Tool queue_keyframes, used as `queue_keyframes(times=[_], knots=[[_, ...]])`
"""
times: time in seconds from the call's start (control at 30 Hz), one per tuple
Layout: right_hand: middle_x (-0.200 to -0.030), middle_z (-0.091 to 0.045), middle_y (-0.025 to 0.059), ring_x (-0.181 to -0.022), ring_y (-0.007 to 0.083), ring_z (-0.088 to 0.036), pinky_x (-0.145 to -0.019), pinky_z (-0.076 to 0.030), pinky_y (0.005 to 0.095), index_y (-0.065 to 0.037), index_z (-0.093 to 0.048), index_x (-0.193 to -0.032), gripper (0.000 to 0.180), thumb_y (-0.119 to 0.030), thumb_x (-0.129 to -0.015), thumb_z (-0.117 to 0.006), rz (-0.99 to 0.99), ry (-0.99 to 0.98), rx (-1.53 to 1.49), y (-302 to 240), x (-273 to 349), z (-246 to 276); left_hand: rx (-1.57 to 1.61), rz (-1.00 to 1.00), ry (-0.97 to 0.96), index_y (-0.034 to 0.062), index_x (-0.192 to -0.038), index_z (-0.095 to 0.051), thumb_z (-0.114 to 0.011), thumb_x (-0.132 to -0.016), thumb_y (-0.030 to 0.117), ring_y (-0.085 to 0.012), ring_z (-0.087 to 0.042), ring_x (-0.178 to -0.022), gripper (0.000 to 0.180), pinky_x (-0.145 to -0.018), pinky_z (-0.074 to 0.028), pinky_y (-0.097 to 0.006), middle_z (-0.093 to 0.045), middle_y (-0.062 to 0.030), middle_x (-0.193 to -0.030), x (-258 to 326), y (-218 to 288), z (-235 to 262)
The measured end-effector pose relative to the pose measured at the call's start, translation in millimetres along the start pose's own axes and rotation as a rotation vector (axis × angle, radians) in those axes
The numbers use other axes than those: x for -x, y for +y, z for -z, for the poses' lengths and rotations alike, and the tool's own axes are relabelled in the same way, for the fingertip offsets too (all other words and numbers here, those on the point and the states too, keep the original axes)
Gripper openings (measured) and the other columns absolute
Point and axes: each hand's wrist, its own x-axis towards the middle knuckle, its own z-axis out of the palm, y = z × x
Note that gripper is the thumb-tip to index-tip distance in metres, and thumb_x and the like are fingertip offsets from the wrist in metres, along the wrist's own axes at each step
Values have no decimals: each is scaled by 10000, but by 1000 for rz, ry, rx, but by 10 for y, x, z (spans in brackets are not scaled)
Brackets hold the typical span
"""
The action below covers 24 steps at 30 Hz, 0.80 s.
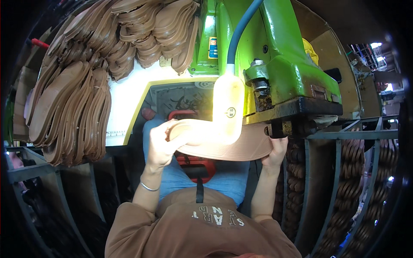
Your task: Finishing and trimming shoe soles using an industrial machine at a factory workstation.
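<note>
Between my two hands is a tan shoe sole with a ridged surface, lying crosswise over my lap. My left hand pinches its left end, fingers closed round the edge. At the other end, my right hand grips the sole from below, right under the dark lower head of a green machine. The right fingertips are partly hidden there. A glowing lamp on a blue flexible arm hangs over the sole and washes out its middle.
Stacks of brown soles cover the white table on the left, which has a yellow edge. Metal racks with more soles stand on the right. A cardboard box sits behind the machine; something red is between my legs.
</note>
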Motion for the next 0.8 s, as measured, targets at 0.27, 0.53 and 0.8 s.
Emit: queue_keyframes(times=[0.27,0.53,0.8], knots=[[-1103,-570,115,-1002,179,-560,-901,-424,299,39,-478,-1190,373,-38,-833,-554,-36,-49,99,252,201,-372,-32,74,160,-52,-927,-603,-688,-744,10,-96,-597,-763,211,-725,-477,-219,-637,-75,-854,315,29,450],[-1163,-540,128,-1045,186,-552,-930,-428,309,31,-418,-1248,548,2,-753,-650,-73,-259,87,321,150,-551,-66,407,-61,-29,-905,-601,-744,-715,-10,-126,-632,-787,239,-715,-518,-255,-666,-111,-894,777,-144,728],[-971,-619,103,-839,151,-611,-807,-492,274,63,-507,-1076,404,-38,-747,-719,-211,-224,238,227,109,-494,-151,47,-346,-18,-1218,-502,-640,-835,152,-116,-531,-1008,441,-893,-429,-277,-600,-107,-1099,74,-211,-627]])
